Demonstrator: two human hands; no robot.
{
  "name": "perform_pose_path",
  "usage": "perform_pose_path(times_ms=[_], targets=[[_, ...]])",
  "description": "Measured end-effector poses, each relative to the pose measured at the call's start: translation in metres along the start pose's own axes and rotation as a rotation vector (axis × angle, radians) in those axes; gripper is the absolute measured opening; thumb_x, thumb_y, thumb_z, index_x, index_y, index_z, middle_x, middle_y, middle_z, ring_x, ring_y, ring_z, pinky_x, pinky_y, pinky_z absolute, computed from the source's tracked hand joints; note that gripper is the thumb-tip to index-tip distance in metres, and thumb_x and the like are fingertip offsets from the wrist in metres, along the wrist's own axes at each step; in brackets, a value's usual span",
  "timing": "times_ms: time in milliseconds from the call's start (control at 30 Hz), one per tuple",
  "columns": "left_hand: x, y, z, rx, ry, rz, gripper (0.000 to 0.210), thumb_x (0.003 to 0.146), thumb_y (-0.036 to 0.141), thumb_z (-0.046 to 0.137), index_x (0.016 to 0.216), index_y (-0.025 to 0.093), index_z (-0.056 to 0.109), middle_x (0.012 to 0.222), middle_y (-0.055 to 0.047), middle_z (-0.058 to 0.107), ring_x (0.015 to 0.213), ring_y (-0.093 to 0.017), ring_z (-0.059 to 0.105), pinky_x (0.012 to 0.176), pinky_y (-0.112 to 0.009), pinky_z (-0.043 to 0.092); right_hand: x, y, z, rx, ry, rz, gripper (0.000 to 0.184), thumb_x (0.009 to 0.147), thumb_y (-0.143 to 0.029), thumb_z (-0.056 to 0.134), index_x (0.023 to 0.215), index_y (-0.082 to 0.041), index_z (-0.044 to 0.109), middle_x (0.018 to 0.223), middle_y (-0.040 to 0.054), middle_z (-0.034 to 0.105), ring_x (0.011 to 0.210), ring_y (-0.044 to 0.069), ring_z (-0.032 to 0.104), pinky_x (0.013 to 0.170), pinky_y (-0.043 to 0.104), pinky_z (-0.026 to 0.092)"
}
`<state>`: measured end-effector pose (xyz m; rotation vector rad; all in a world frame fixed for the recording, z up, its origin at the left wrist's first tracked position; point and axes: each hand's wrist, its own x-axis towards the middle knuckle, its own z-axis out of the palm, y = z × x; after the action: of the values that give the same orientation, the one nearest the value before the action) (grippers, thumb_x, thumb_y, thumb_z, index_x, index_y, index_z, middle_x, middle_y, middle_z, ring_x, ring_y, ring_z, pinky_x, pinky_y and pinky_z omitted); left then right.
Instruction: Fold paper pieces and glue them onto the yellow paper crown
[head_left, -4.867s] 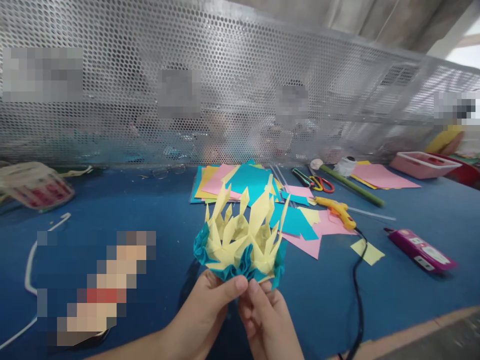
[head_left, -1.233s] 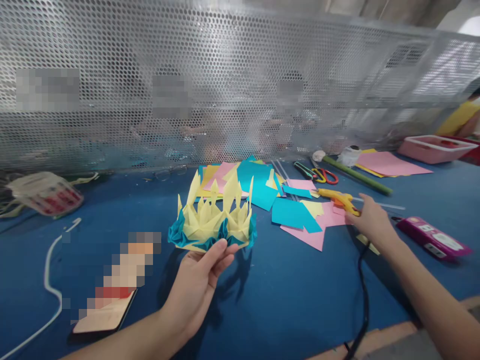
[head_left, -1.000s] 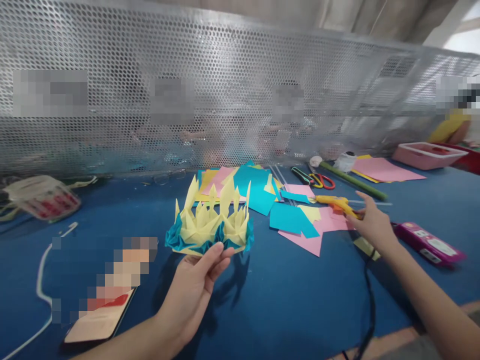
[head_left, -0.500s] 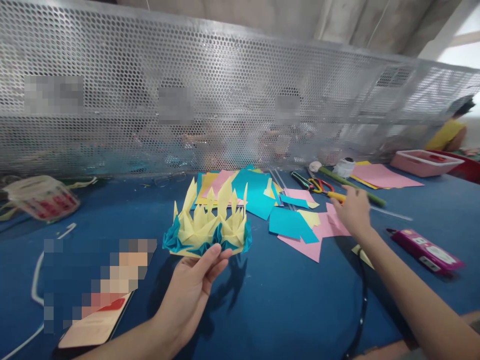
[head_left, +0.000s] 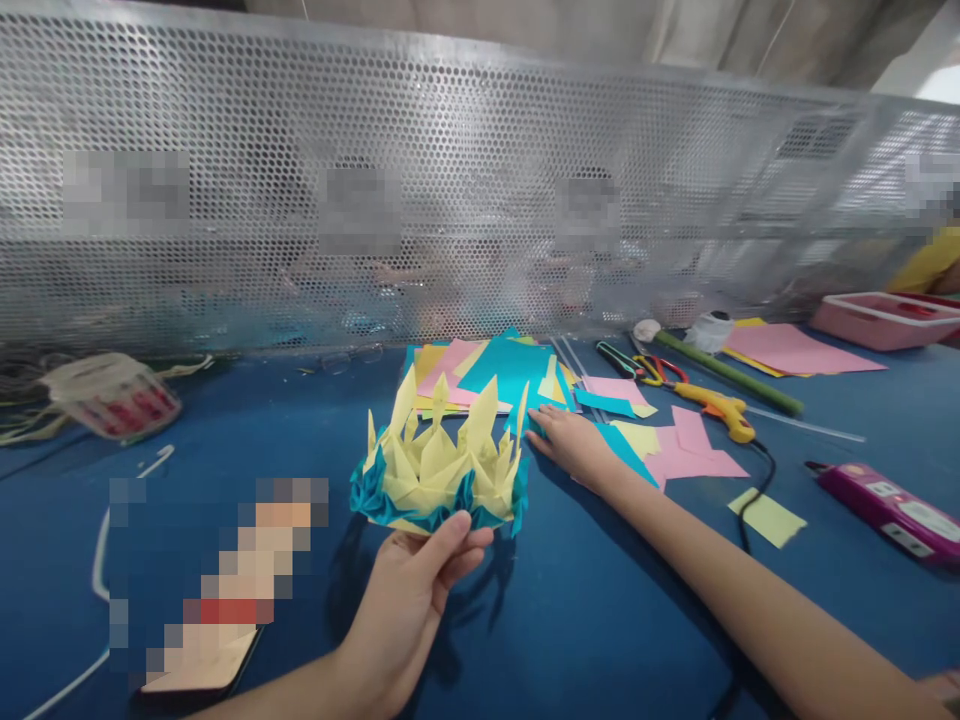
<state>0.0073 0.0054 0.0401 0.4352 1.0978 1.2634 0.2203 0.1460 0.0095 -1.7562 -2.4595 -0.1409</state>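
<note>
My left hand (head_left: 431, 585) pinches the lower rim of a folded-paper crown (head_left: 442, 465) between thumb and fingers. Pale yellow pointed petals rise from the crown's band, and crumpled blue paper runs around its base; it is held up above the table. Just right of the crown, my right hand (head_left: 574, 445) reaches over blue paper (head_left: 630, 448) with its fingers stretched out, holding nothing I can see. Behind the crown lies a pile of coloured sheets (head_left: 510, 370). To the right hand's right, a yellow glue gun (head_left: 716, 405) rests on the table, its black cord trailing toward me.
A phone (head_left: 202, 660) and white cable (head_left: 101, 560) lie at left, near a lidded plastic tub (head_left: 112, 395). Pliers (head_left: 656, 370), a green stick (head_left: 727, 372), a purple power strip (head_left: 892, 510) and a pink basket (head_left: 885, 325) are on the right. A perforated metal screen (head_left: 450, 200) stands behind.
My right hand has moved left from the glue gun to the blue paper near the crown. The crown, still in my left hand, has turned slightly. The camera view has shifted left.
</note>
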Motion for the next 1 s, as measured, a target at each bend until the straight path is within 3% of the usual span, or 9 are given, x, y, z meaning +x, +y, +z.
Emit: perform_pose_path(times_ms=[200, 300, 467, 567, 667, 733, 800, 900, 1000], targets=[[0.007, -0.009, -0.009, 0.122, -0.057, 0.004, 0.026, 0.095, 0.017, 0.067, 0.069, 0.013, 0.061, 0.057, 0.009, 0.058, 0.044, -0.006, 0.055, 0.046, -0.019, 0.05, -0.003, 0.004, -0.012, -0.102, -0.176, 0.061, 0.031, 0.098, -0.033, 0.063, 0.125, -0.016, 0.061, 0.125, 0.0099, 0.064, 0.104, 0.024, 0.066, 0.087, 0.044, 0.057], [0.009, -0.011, -0.012, 0.173, -0.063, -0.001, 0.015, 0.097, 0.027, 0.064, 0.09, 0.014, 0.065, 0.076, 0.003, 0.065, 0.054, -0.009, 0.059, 0.051, -0.023, 0.052, -0.007, 0.0, -0.02, -0.139, -0.228, 0.122, 0.031, 0.098, -0.033, 0.063, 0.124, -0.017, 0.062, 0.126, 0.0102, 0.064, 0.105, 0.024, 0.066, 0.088, 0.044, 0.057], [0.006, -0.003, -0.011, 0.223, -0.071, -0.029, 0.019, 0.097, 0.03, 0.063, 0.111, 0.016, 0.065, 0.104, -0.005, 0.069, 0.079, -0.017, 0.068, 0.067, -0.033, 0.059, -0.019, 0.007, -0.031, -0.166, -0.306, 0.302, 0.029, 0.099, -0.033, 0.061, 0.123, -0.018, 0.062, 0.125, 0.0099, 0.064, 0.103, 0.023, 0.066, 0.088, 0.043, 0.057], [0.006, 0.004, -0.008, 0.198, -0.06, -0.012, 0.017, 0.097, 0.029, 0.063, 0.107, 0.015, 0.065, 0.098, -0.003, 0.069, 0.072, -0.015, 0.067, 0.062, -0.029, 0.058, -0.027, 0.024, -0.033, -0.165, -0.337, 0.429, 0.029, 0.098, -0.033, 0.062, 0.123, -0.018, 0.062, 0.124, 0.0095, 0.064, 0.102, 0.022, 0.067, 0.086, 0.042, 0.058], [0.007, 0.01, -0.005, 0.129, -0.043, 0.039, 0.014, 0.097, 0.023, 0.064, 0.086, 0.014, 0.063, 0.07, 0.006, 0.06, 0.049, -0.007, 0.053, 0.045, -0.019, 0.047, -0.031, 0.039, -0.032, -0.161, -0.303, 0.505, 0.029, 0.098, -0.032, 0.062, 0.124, -0.017, 0.062, 0.123, 0.0091, 0.065, 0.101, 0.022, 0.067, 0.085, 0.042, 0.058], [0.007, 0.016, -0.003, 0.074, -0.037, 0.071, 0.028, 0.092, 0.021, 0.07, 0.068, 0.015, 0.057, 0.052, 0.011, 0.048, 0.04, -0.004, 0.042, 0.04, -0.015, 0.039, -0.029, 0.043, -0.03, -0.159, -0.225, 0.492, 0.03, 0.098, -0.033, 0.062, 0.124, -0.018, 0.061, 0.124, 0.0091, 0.064, 0.102, 0.022, 0.067, 0.085, 0.043, 0.058], [0.007, 0.021, 0.0, 0.025, -0.035, 0.091, 0.044, 0.078, 0.027, 0.084, 0.055, 0.018, 0.048, 0.042, 0.012, 0.042, 0.039, -0.003, 0.037, 0.038, -0.012, 0.037, -0.022, 0.043, -0.027, -0.154, -0.118, 0.421, 0.031, 0.099, -0.033, 0.062, 0.126, -0.018, 0.06, 0.127, 0.0095, 0.063, 0.105, 0.023, 0.066, 0.087, 0.044, 0.057], [0.007, 0.026, 0.002, -0.023, -0.024, 0.102, 0.059, 0.046, 0.036, 0.098, 0.048, 0.021, 0.041, 0.039, 0.011, 0.044, 0.039, -0.002, 0.034, 0.037, -0.011, 0.037, -0.006, 0.041, -0.022, -0.139, 0.0, 0.245, 0.034, 0.098, -0.034, 0.062, 0.129, -0.019, 0.059, 0.132, 0.0101, 0.06, 0.11, 0.025, 0.064, 0.091, 0.047, 0.056], [0.007, 0.029, 0.004, -0.05, -0.01, 0.108, 0.06, 0.038, 0.037, 0.1, 0.047, 0.022, 0.042, 0.039, 0.011, 0.044, 0.039, -0.001, 0.033, 0.036, -0.01, 0.038, 0.01, 0.046, -0.017, -0.125, 0.013, 0.087, 0.033, 0.098, -0.033, 0.062, 0.128, -0.02, 0.06, 0.132, 0.01, 0.06, 0.11, 0.025, 0.064, 0.091, 0.046, 0.056]])
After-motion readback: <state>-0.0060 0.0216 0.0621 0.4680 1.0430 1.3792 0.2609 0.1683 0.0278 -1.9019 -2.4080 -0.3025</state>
